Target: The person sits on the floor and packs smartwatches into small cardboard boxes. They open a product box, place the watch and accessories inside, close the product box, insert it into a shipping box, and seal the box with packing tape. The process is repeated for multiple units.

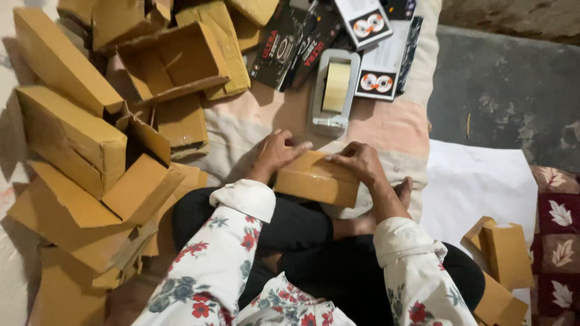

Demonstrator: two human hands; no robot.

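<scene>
- Small closed cardboard box (317,178) sits on my lap, resting against my crossed leg, just in front of my knees.
- Left hand (277,151) lies on the box's top left corner, fingers flat and spread, pressing down, not wrapped around it.
- Right hand (360,160) is on the top right edge, fingers curled over the far side, thumb on top.
- Tape dispenser (332,90) lies on the cloth (386,127) just beyond the box, well within reach, nothing between.
- Black printed packages (296,45) and white ones (377,75) are stacked behind the dispenser.
- Big pile of cardboard boxes (90,145) crowds my left side, some open, some flat; it touches my left knee.
- A few folded cardboard pieces (504,253) lie by my right knee on a white sheet (477,181).
</scene>
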